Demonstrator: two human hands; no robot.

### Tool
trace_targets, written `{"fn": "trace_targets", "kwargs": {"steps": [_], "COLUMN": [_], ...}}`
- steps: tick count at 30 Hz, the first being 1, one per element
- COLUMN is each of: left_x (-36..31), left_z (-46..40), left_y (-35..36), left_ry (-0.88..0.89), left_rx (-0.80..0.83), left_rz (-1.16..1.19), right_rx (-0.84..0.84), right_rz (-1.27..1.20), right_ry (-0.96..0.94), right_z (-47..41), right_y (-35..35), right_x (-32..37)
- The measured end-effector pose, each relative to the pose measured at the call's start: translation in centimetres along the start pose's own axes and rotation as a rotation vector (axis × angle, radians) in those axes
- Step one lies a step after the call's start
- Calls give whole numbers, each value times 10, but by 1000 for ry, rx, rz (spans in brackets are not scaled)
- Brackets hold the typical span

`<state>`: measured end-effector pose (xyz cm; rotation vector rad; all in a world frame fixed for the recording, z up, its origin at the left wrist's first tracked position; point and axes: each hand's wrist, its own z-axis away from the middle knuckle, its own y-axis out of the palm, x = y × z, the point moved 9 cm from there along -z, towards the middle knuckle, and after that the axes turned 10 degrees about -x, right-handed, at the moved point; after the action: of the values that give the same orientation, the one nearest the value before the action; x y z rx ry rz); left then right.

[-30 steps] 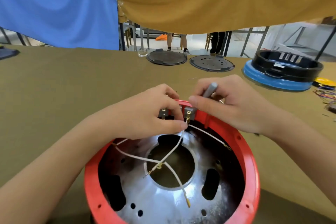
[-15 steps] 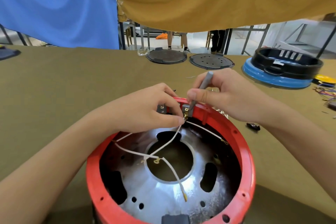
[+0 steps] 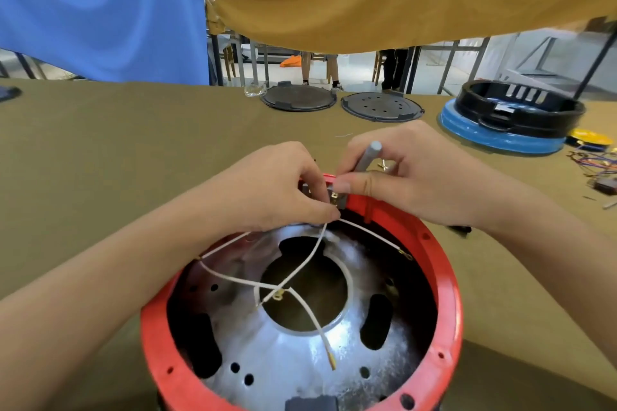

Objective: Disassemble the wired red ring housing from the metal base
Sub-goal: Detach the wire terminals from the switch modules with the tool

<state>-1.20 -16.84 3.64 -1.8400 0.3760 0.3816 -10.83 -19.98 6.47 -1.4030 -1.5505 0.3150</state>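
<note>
Two hands: both work at the far rim of the red ring housing, nearly touching each other.
Left hand: fingers curled, thumb and forefinger pinching a white wire right at the rim.
Right hand: fingers wrapped round a grey tool handle, which points down at a small grey terminal block on the rim; the thumb lies across the rim beside it.
Red ring housing: close to the camera on the bench, open side up, surrounding the metal base.
Metal base: shiny dished plate with a large round centre hole, slots and small holes, seated inside the ring.
Wires: several white leads with brass terminals cross loosely over the base.
Far bench edge: two dark round lids, and to the right a black ring on a blue base.
Right edge: a tangle of coloured wires.
</note>
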Motion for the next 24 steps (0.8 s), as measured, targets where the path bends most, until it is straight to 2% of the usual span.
{"fn": "trace_targets", "kwargs": {"steps": [5,10,13,19,24], "left_x": [4,7,8,7,6], "left_z": [-1,-1,0,0,0], "left_y": [3,3,3,3,3], "left_ry": [-5,5,8,4,12], "left_rx": [14,35,40,46,38], "left_rz": [32,53,55,37,46], "right_rx": [-66,-103,-94,-5,-45], "right_rz": [-172,-223,-222,-46,-87], "right_ry": [143,192,160,-14,60], "right_z": [-4,-4,-4,0,-4], "right_y": [-2,-2,-4,-3,-3], "right_x": [-17,-24,-22,-2,-10]}}
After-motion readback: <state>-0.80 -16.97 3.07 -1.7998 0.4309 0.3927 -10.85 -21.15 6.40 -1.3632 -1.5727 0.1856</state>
